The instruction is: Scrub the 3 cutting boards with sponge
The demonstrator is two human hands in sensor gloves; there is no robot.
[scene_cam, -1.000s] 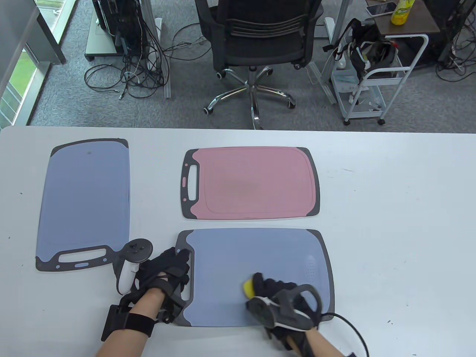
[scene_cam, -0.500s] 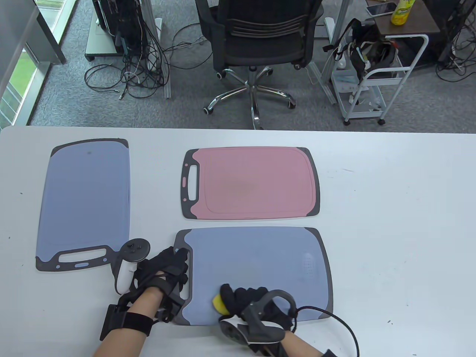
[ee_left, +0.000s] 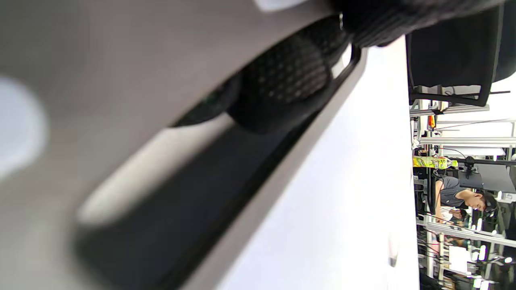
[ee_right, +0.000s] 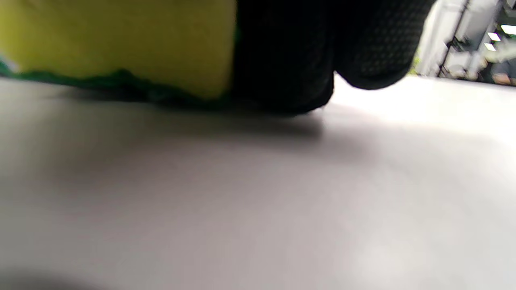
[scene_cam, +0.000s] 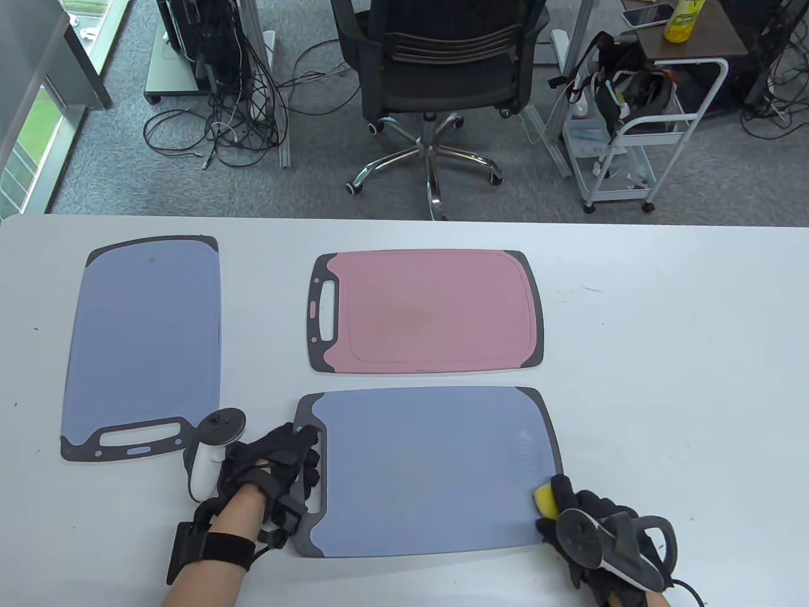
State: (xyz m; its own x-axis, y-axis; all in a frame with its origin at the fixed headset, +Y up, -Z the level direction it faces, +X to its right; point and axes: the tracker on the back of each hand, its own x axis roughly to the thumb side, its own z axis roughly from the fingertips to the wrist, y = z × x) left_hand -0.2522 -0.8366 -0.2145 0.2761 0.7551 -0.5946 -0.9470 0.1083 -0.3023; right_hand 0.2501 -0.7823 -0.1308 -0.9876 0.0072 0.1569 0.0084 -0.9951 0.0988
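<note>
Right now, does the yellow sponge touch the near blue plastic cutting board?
Touching. In the right wrist view the yellow sponge sits with its green underside flat on the near blue cutting board, no gap showing, held by the right hand.

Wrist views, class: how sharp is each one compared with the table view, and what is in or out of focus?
Table view: evenly lit and sharp, near blue board crisp. Left wrist view: the board handle up close is a soft blur, the distant room sharp. Right wrist view: the sponge and the surface below are blurred, the glove's weave partly legible.
</note>
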